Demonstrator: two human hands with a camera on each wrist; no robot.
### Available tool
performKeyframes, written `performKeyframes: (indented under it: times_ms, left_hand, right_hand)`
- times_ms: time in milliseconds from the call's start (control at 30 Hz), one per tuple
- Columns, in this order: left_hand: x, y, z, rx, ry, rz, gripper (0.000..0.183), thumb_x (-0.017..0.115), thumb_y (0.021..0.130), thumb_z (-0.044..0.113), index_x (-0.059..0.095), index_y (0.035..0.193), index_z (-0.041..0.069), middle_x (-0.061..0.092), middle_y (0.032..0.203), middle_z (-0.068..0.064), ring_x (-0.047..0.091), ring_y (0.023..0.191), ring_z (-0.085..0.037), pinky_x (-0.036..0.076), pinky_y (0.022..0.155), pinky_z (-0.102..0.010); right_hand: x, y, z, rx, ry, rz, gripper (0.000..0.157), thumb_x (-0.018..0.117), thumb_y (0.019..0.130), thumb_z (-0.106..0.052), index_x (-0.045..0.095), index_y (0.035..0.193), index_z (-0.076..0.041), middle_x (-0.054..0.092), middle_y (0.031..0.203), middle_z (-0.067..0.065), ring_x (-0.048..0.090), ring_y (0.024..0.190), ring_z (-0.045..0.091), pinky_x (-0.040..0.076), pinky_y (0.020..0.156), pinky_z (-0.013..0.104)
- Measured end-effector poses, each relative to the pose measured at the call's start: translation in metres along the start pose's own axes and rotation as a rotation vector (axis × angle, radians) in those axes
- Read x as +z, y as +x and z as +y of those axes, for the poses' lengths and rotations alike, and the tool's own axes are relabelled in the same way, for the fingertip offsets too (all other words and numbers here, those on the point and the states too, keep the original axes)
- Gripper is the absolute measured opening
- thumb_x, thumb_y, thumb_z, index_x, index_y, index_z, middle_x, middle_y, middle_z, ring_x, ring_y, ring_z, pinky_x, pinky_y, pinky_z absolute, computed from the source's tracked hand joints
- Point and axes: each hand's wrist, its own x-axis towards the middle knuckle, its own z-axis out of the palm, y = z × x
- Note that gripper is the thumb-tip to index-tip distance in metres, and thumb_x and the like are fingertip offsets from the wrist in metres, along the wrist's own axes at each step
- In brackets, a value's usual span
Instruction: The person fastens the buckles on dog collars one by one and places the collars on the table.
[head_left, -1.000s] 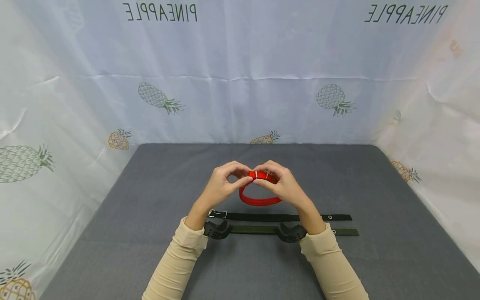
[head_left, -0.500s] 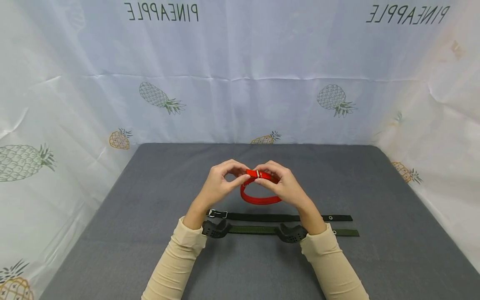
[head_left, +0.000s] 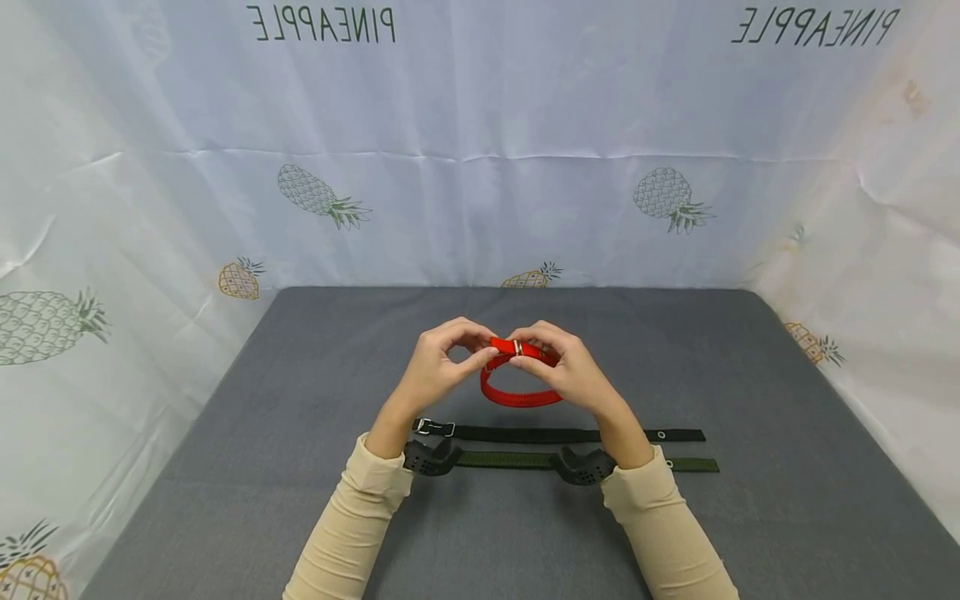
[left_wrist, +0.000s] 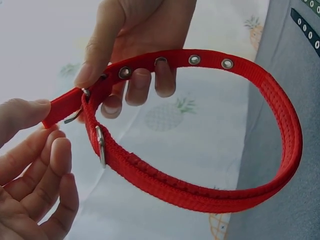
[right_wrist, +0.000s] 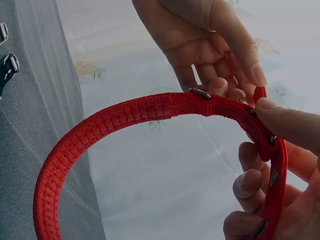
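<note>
A red collar (head_left: 521, 401) with metal eyelets hangs as a loop between both hands above the table. My left hand (head_left: 441, 361) pinches the strap's tip between thumb and forefinger; in the left wrist view the tip sticks out past the metal buckle (left_wrist: 75, 116). My right hand (head_left: 564, 367) grips the collar beside the buckle, thumb on the strap and other fingers behind it. A metal ring (left_wrist: 101, 146) sits on the band below the buckle. The right wrist view shows the stitched, padded part of the collar (right_wrist: 105, 117) curving away from the hands.
On the grey table (head_left: 300, 375) lie a black collar (head_left: 525, 434) and a dark green collar (head_left: 510, 460), stretched out side by side below the hands. Black wrist mounts (head_left: 432, 457) partly hide the green one. A pineapple-print curtain (head_left: 480, 208) stands behind.
My left hand has shifted slightly left and up with the strap tip, and more of the tip shows left of the buckle. My right hand has hardly moved.
</note>
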Motion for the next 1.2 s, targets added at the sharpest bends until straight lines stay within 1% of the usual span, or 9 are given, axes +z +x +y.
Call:
performKeyframes:
  times_ms: [167,267,433,667,800,900,1000,1100,1200]
  left_hand:
    - [-0.002,0.0,-0.001,0.017,-0.011,0.016,0.013,0.072,0.084,0.003,0.07,0.097,0.002,0.069,0.087,-0.011,0.063,0.075,-0.011,0.055,0.071,-0.024]
    - [-0.003,0.001,0.0,0.016,-0.019,0.012,0.013,0.071,0.084,0.002,0.07,0.097,0.002,0.069,0.087,-0.012,0.063,0.075,-0.01,0.054,0.072,-0.022]
    - [-0.006,0.0,0.0,0.012,-0.031,0.021,0.014,0.072,0.083,0.0,0.07,0.097,0.002,0.069,0.088,-0.012,0.062,0.076,-0.007,0.055,0.073,-0.023]
    - [-0.008,0.0,0.0,0.014,-0.055,0.022,0.013,0.071,0.084,-0.001,0.07,0.097,0.001,0.069,0.09,-0.014,0.062,0.078,-0.004,0.055,0.075,-0.022]
    - [-0.009,0.0,-0.003,0.015,-0.079,0.025,0.015,0.069,0.083,-0.005,0.069,0.097,0.0,0.068,0.091,-0.016,0.061,0.079,-0.003,0.055,0.076,-0.022]
    - [-0.01,0.0,-0.004,0.013,-0.096,0.024,0.014,0.069,0.084,-0.004,0.069,0.098,-0.002,0.068,0.092,-0.018,0.061,0.08,-0.001,0.055,0.077,-0.022]
    - [-0.015,0.0,-0.003,-0.004,-0.141,0.051,0.015,0.068,0.085,-0.003,0.067,0.1,-0.005,0.066,0.094,-0.02,0.061,0.082,0.0,0.055,0.077,-0.02]
    - [-0.021,-0.002,-0.001,-0.025,-0.182,0.083,0.016,0.067,0.086,-0.004,0.065,0.101,-0.008,0.066,0.094,-0.015,0.062,0.083,0.001,0.054,0.076,-0.017]
    - [-0.024,-0.003,0.0,-0.047,-0.199,0.083,0.017,0.066,0.086,-0.004,0.065,0.102,-0.008,0.065,0.094,-0.001,0.062,0.083,0.0,0.054,0.077,-0.017]
  right_hand:
    - [-0.001,0.0,0.0,0.005,-0.003,0.002,0.025,0.07,0.086,-0.007,0.066,0.11,-0.001,0.062,0.096,0.014,0.048,0.067,0.006,0.045,0.06,0.019]
    - [-0.001,0.0,-0.001,0.011,-0.002,-0.001,0.025,0.07,0.086,-0.005,0.066,0.11,-0.001,0.063,0.097,0.014,0.049,0.067,0.006,0.046,0.06,0.019]
    - [-0.002,0.0,-0.001,0.021,-0.006,0.001,0.024,0.07,0.086,-0.004,0.066,0.11,-0.001,0.063,0.096,0.014,0.048,0.065,0.007,0.044,0.058,0.02]
    - [-0.004,0.0,-0.001,0.006,-0.001,-0.004,0.023,0.069,0.086,-0.005,0.066,0.109,-0.001,0.061,0.092,0.013,0.047,0.064,0.007,0.043,0.058,0.02]
    - [-0.004,0.0,0.0,-0.013,0.005,-0.002,0.022,0.069,0.086,-0.004,0.066,0.108,-0.002,0.06,0.09,0.011,0.046,0.062,0.007,0.042,0.057,0.02]
    - [-0.004,0.0,0.001,-0.021,0.013,-0.003,0.021,0.068,0.087,-0.003,0.066,0.108,-0.001,0.059,0.089,0.011,0.046,0.061,0.007,0.042,0.056,0.02]
    - [-0.005,0.0,0.001,-0.005,0.021,0.013,0.019,0.068,0.087,-0.002,0.066,0.106,-0.001,0.059,0.088,0.011,0.048,0.062,0.006,0.044,0.058,0.02]
    - [-0.006,-0.001,0.001,0.021,0.031,0.031,0.018,0.068,0.087,-0.002,0.065,0.104,-0.001,0.059,0.088,0.011,0.049,0.062,0.006,0.044,0.058,0.021]
    - [-0.007,-0.001,0.0,0.036,0.04,0.038,0.017,0.068,0.087,-0.002,0.065,0.104,-0.001,0.06,0.088,0.012,0.047,0.059,0.006,0.043,0.057,0.021]
